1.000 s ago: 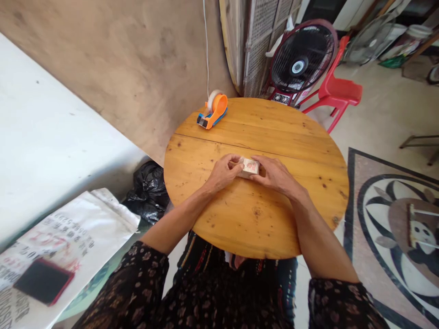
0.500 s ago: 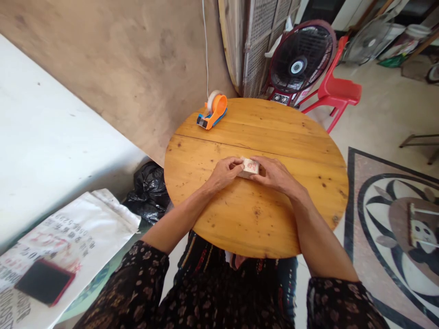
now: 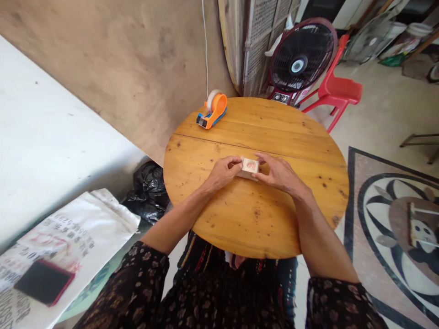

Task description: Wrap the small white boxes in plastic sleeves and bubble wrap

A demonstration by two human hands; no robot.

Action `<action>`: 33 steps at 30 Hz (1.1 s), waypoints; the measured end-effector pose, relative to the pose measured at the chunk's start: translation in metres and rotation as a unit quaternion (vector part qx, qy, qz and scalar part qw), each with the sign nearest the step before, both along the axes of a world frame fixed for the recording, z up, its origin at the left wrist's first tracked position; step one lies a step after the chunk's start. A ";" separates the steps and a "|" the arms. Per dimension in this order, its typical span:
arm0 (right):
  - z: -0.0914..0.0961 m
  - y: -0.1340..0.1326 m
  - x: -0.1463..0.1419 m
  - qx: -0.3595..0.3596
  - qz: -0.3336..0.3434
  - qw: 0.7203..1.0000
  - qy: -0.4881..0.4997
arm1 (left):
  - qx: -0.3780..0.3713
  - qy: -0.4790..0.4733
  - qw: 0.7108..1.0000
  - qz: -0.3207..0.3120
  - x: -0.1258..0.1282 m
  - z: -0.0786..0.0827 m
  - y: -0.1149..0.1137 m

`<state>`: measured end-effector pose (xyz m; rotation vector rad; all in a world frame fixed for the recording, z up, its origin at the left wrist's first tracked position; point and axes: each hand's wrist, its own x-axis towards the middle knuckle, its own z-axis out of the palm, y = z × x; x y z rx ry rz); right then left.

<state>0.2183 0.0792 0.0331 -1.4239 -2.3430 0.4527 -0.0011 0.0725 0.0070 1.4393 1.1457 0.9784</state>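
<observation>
A small pale block-shaped pack (image 3: 250,166) with red print on its top rests at the middle of the round wooden table. My left hand (image 3: 223,172) pinches its left end between thumb and fingers. At the right end, my right hand (image 3: 277,172) has thumb and fingers spread apart; the thumb tip is by the pack's front right corner and the forefinger is by the back corner. Whether those tips touch it I cannot tell. Further back on the table stands an orange and blue tape dispenser (image 3: 216,109) with a roll of tape.
The round table (image 3: 222,219) fills the middle. A black plastic bag (image 3: 149,189) lies left of it. Lower left, a black pad with a red rim (image 3: 44,282) sits on a white printed sack (image 3: 99,214). Behind are a fan (image 3: 302,57) and a red chair (image 3: 343,89).
My right hand has loosened and shifted slightly right, its fingers spreading away from the pack's right end. More of the printed top shows. My left hand has hardly moved.
</observation>
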 end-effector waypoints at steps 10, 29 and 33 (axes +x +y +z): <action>0.000 0.001 0.003 -0.001 0.017 1.000 -0.005 | -0.002 -0.004 1.000 -0.002 0.001 -0.004 0.001; -0.012 0.002 -0.007 0.024 0.056 0.998 -0.029 | 0.011 0.015 1.000 -0.012 0.000 -0.002 -0.001; -0.016 0.000 -0.009 0.029 0.047 0.998 -0.015 | 0.012 0.027 1.000 0.003 -0.001 -0.003 0.000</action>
